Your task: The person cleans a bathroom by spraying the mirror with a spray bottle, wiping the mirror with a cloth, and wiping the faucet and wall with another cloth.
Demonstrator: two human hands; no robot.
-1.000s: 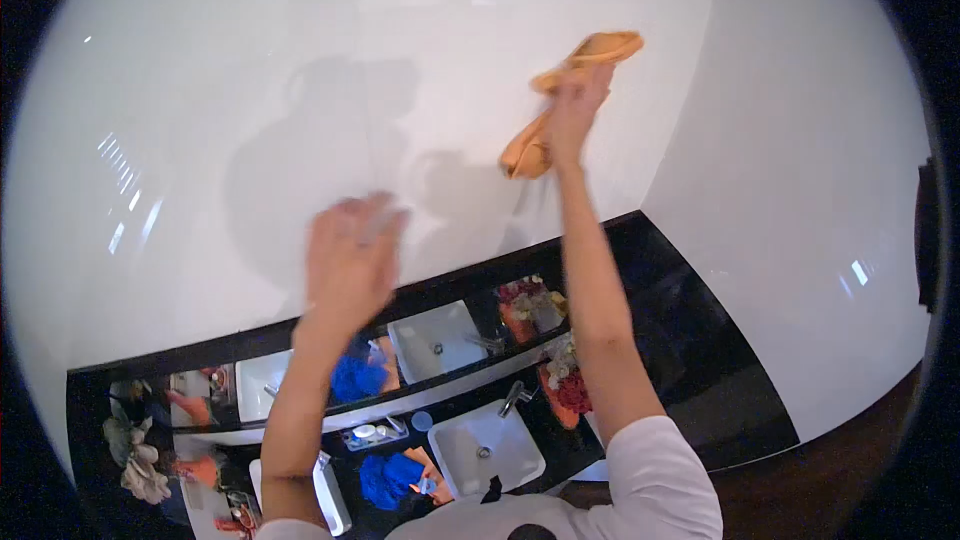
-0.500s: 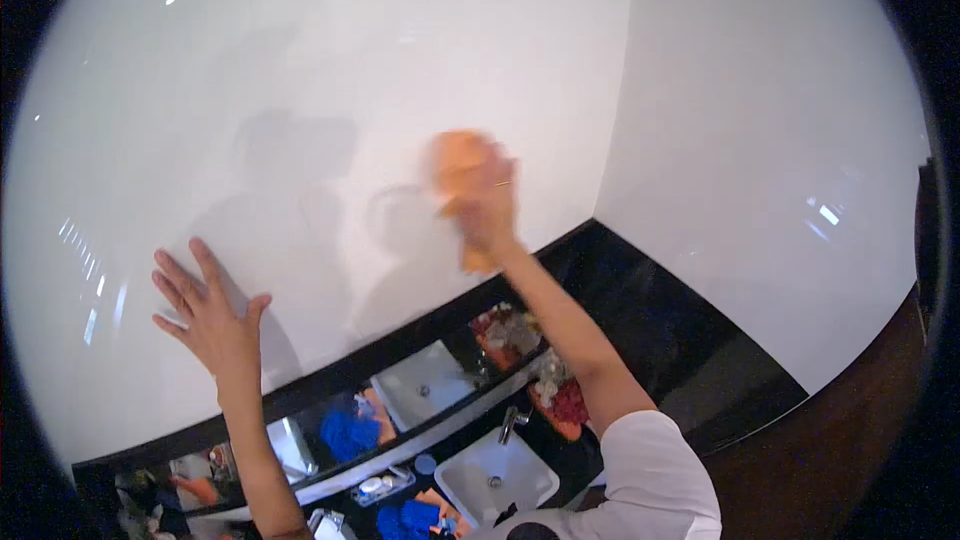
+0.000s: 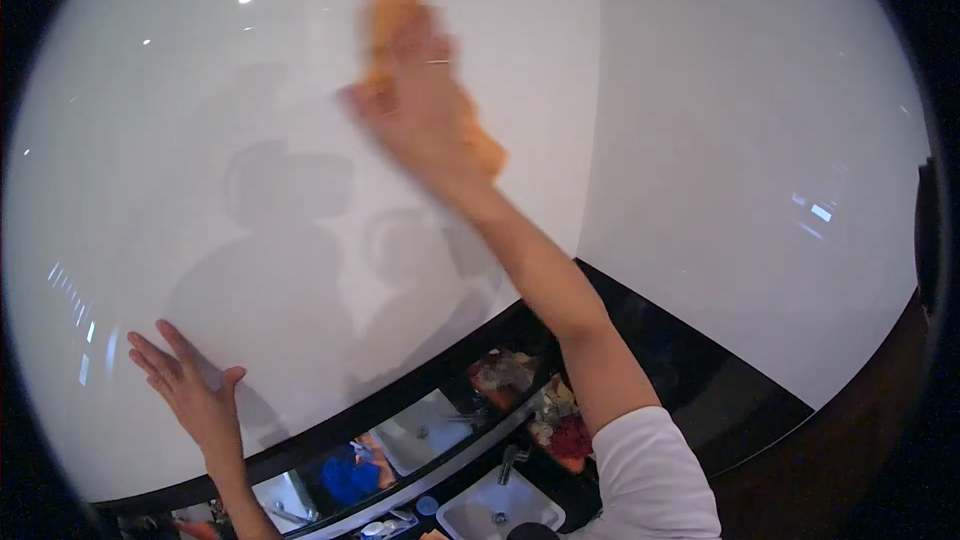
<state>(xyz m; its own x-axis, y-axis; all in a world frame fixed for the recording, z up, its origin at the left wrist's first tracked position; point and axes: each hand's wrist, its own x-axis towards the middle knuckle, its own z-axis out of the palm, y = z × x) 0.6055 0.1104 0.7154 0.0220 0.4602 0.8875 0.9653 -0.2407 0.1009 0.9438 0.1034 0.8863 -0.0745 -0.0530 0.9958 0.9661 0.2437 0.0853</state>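
My right hand (image 3: 415,90) is raised high against the glossy white wall (image 3: 480,240) with an orange cloth (image 3: 395,15) under its palm and fingers. One end of the cloth hangs out beside the wrist. Hand and cloth are blurred by motion. Lower on the left, my left hand (image 3: 195,395) rests on the same wall with its fingers spread and nothing in it.
Below the wall runs a black ledge (image 3: 690,370) with a mirror strip (image 3: 420,430). Under it are a white washbasin (image 3: 500,510), a metal tap (image 3: 512,460) and red and white flowers (image 3: 565,435). A white side wall (image 3: 740,160) meets the back wall at the right.
My right hand has moved up and to the left with the orange cloth. The view has shifted upward, so my left hand appears lower, still spread on the wall.
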